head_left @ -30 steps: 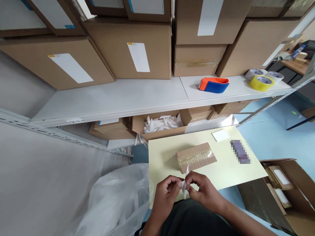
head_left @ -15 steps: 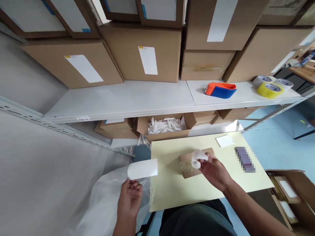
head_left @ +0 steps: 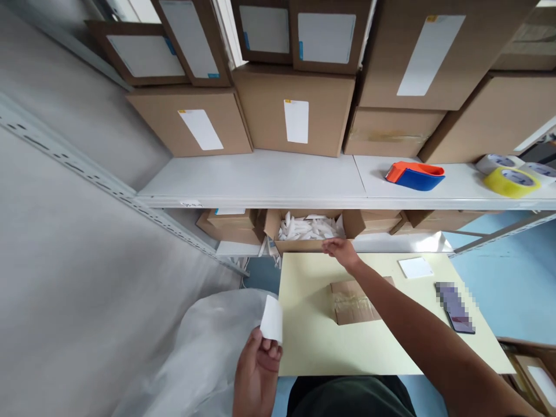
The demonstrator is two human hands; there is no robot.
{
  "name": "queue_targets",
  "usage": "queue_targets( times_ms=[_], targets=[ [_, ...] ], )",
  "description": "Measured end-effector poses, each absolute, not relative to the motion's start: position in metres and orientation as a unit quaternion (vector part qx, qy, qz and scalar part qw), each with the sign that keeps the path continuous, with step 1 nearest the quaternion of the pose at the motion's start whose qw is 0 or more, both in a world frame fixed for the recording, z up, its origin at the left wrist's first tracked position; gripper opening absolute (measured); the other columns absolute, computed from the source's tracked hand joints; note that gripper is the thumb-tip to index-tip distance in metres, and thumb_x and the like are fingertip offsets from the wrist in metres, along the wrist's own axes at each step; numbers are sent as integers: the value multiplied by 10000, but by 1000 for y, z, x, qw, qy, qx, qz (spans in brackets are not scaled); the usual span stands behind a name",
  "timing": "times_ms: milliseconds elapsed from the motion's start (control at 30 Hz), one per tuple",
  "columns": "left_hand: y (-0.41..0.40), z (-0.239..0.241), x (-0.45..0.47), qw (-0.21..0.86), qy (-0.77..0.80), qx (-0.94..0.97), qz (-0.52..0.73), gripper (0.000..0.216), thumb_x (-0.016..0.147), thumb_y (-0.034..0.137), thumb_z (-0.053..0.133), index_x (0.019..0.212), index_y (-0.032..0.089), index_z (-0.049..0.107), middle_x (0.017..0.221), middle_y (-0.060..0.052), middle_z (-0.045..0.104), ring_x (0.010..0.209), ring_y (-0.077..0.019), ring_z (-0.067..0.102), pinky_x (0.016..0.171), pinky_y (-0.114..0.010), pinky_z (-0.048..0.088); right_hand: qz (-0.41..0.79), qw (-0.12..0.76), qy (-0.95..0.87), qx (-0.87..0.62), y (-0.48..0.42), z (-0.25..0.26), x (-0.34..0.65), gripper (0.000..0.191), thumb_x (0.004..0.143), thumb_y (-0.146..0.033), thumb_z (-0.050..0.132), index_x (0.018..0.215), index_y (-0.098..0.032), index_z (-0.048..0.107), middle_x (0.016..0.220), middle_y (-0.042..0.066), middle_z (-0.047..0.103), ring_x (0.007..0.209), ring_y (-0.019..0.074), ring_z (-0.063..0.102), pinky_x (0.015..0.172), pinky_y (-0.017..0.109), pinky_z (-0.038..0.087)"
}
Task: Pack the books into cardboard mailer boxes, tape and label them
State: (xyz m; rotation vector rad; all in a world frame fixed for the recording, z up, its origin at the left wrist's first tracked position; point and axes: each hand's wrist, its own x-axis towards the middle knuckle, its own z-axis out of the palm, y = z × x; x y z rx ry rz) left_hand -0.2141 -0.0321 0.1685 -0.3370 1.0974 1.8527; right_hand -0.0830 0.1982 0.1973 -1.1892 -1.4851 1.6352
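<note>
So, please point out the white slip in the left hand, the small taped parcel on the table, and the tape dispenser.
white slip point(head_left: 272, 319), head view, middle of the paper.
taped parcel point(head_left: 353, 304), head view, its taped top face.
tape dispenser point(head_left: 416, 176), head view, its blue body.

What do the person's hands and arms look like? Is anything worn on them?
Both hands are bare: the left hand and the right hand show no gloves, rings or watch. The right forearm is uncovered, with no sleeve in view. Only the left wrist shows, also bare.
</note>
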Motion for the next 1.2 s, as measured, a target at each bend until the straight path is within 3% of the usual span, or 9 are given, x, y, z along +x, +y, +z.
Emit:
queue_targets(
  times_ms=[100, 233, 400, 500, 600, 733, 800, 933, 1200],
  targets=[
    [-28, 171, -203, 485, 470, -49, 736, 372, 746, 414, 827, 737, 201, 523, 649, 59, 478, 580, -94, 468, 565, -245, 454, 644, 270, -573, -429, 172, 194, -72, 357, 966, -391, 645, 1247, -172, 625, 1249, 80, 649, 1057, 242, 662, 894, 439, 581],
    [-16, 174, -186, 500, 548, 120, 659, 376, 825, 516, 728, 723, 200, 551, 616, 35, 521, 594, -119, 491, 589, -246, 434, 705, 213, -559, -380, 120, 196, -37, 353, 870, -525, 721, 929, -179, 687, 842, 27, 690, 780, 187, 667, 752, 360, 572],
    [-1, 179, -152, 473, 609, 442, 458, 245, 937, 402, 582, 804, 211, 662, 696, -8, 647, 642, -148, 563, 617, -252, 439, 723, 261, -499, -400, 73, 201, 4, 380, 830, -553, 748, 917, -200, 637, 824, 22, 656, 775, 172, 634, 740, 331, 533],
    [6, 178, -131, 406, 588, 571, 405, 174, 943, 318, 558, 883, 241, 703, 758, -19, 701, 670, -161, 612, 653, -267, 469, 688, 283, -483, -461, 69, 195, 23, 414, 783, -572, 783, 825, -204, 599, 745, 5, 635, 719, 163, 601, 688, 307, 511],
    [11, 172, -122, 369, 558, 639, 380, 200, 923, 310, 603, 1088, 277, 711, 788, -19, 711, 716, -182, 649, 704, -289, 502, 666, 300, -455, -509, 74, 187, 44, 456, 767, -623, 768, 798, -206, 586, 723, -2, 614, 690, 162, 587, 664, 315, 531],
    [21, 154, -125, 326, 640, 517, 466, 305, 872, 362, 678, 1157, 254, 668, 982, -72, 704, 897, -223, 666, 792, -333, 532, 630, 354, -407, -558, 83, 179, 70, 457, 752, -628, 776, 788, -206, 605, 741, -7, 586, 699, 161, 568, 630, 318, 552],
    [29, 145, -128, 374, 667, 402, 504, 418, 840, 435, 713, 1193, 228, 630, 1076, -100, 693, 941, -234, 663, 779, -337, 536, 635, 362, -386, -563, 87, 175, 80, 452, 739, -617, 792, 774, -206, 605, 741, -10, 574, 701, 161, 560, 610, 317, 554],
    [48, 135, -126, 545, 614, 299, 487, 470, 792, 541, 731, 1091, 190, 637, 809, -30, 677, 695, -172, 618, 596, -260, 469, 649, 355, -375, -559, 100, 167, 89, 428, 747, -596, 793, 821, -199, 654, 791, 0, 582, 729, 156, 549, 620, 325, 573],
    [82, 127, -108, 501, 663, 270, 485, 463, 741, 508, 754, 1030, 199, 565, 763, -9, 673, 697, -178, 652, 597, -261, 466, 632, 314, -429, -564, 137, 152, 96, 451, 756, -560, 764, 1006, -187, 716, 1009, 61, 691, 855, 204, 628, 674, 367, 604]
  ],
)
